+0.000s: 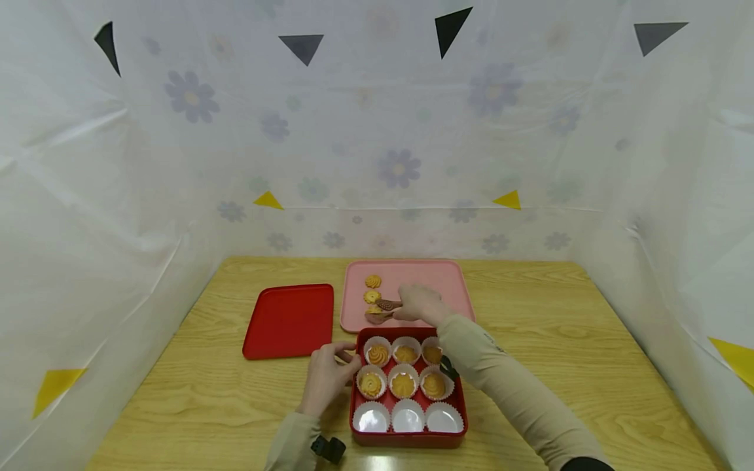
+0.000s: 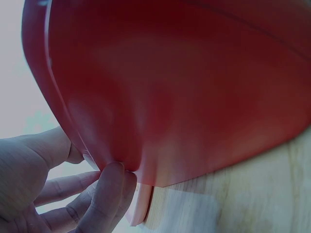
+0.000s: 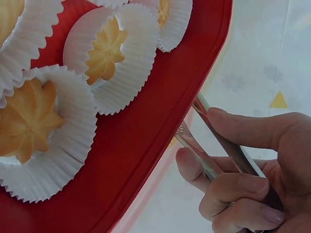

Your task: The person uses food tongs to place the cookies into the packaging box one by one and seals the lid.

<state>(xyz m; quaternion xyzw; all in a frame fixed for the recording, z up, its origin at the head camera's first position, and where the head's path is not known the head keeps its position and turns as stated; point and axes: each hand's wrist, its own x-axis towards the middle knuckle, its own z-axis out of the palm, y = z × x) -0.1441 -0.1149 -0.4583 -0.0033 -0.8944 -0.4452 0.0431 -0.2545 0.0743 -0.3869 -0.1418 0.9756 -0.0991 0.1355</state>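
The right hand [image 1: 419, 304] curls its fingers round slim metal tongs [image 1: 387, 305], swirled golden cookies [image 1: 372, 297] just past the fingertips; the left hand's [image 1: 327, 374] fingers grip a square red box [image 1: 409, 441].

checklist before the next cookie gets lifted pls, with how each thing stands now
1. Tongs in hand: ok, right hand holds them over the pink tray.
2. Nearest cookie firmly gripped: cannot tell.
3. Red box attended: ok, left hand touches its side.
4. Empty cups available: ok, three in the front row.
5. Flat red piece off the box: ok, lying on the table.
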